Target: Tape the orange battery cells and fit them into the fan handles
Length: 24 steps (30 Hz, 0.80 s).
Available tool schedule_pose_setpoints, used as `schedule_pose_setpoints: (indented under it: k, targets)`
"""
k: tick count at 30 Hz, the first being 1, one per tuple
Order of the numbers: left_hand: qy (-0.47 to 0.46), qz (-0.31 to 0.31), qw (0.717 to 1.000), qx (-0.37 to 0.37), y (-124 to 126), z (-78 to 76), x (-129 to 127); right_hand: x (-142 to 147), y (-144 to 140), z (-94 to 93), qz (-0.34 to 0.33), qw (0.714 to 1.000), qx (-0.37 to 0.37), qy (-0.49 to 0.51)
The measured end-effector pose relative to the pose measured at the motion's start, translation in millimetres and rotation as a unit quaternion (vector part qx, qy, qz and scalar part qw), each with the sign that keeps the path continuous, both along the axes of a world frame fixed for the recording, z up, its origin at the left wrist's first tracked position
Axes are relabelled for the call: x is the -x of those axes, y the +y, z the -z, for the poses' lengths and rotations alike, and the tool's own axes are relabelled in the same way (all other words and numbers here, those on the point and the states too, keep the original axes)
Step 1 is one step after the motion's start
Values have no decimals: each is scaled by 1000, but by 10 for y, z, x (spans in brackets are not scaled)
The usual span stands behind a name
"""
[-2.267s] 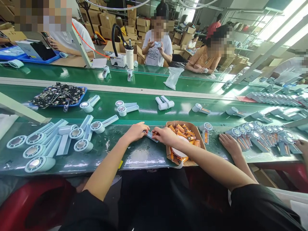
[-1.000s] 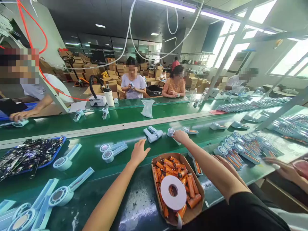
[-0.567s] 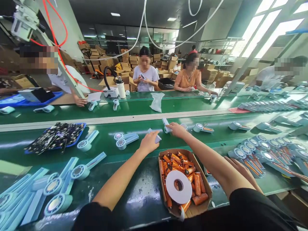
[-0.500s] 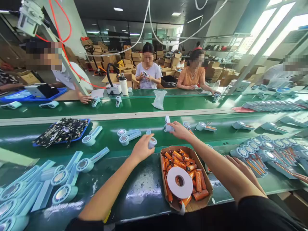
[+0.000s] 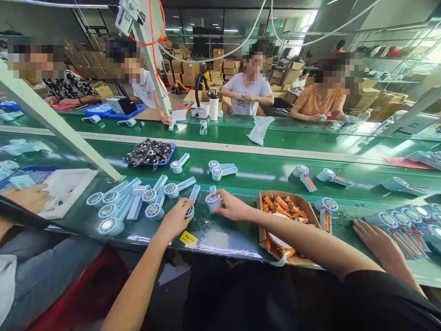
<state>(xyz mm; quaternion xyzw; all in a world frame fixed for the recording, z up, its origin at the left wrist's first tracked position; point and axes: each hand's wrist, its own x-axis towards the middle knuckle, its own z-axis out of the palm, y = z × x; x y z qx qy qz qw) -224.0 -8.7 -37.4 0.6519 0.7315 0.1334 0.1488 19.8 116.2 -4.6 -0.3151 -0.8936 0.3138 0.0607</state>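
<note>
My left hand (image 5: 175,220) is closed round the round head of a light blue handheld fan housing (image 5: 195,193), whose handle points away from me. Beside it, my right hand (image 5: 231,206) grips the head of a second fan housing (image 5: 212,202) from the right, its short handle end showing behind. Both housings are at the near bench edge. To the left of my left hand lies a loose group of similar fan housings (image 5: 110,225). A cardboard box (image 5: 263,239) of orange-wrapped batteries (image 5: 282,202) stands under my right forearm, which partly hides a white roll in it.
A blue tray (image 5: 171,154) heaped with black circuit boards sits on the green belt (image 5: 255,168). Several wired housings (image 5: 386,220) stand at right beside another person's hand (image 5: 379,243). A slanted white post (image 5: 69,124) rises at left. A yellow label (image 5: 189,239) lies near the edge.
The view has turned left. Both hands have come back from the belt to the near bench, left of the battery box, each with a fan housing.
</note>
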Motion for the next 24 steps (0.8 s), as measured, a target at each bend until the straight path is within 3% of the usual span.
schedule_pose_setpoints:
  k: [4, 7, 10, 13, 16, 20, 24]
  targets:
    - [29, -4, 999, -36, 1, 71, -42, 357, -197, 151, -20, 998, -21, -53]
    - [62, 14, 996, -68, -13, 143, -200, 487, -145, 74, -34, 995, -36, -84]
    - [81, -2, 994, -68, -34, 178, -325, 527, 196, -144, -9, 993, -65, -95]
    - [80, -9, 995, -60, -45, 152, -358, 537, 657, -339, 76, 986, -114, -90]
    - [50, 8, 996, -75, 26, 44, -309, 592, 999, -369, 147, 974, -141, -100]
    - [35, -8, 994, -102, 427, -220, -134, 738, 1181, -219, 181, 966, -134, -129]
    - [55, -61, 991, -102, 1147, -439, 142, 790, 1235, -109, 175, 965, -142, -137]
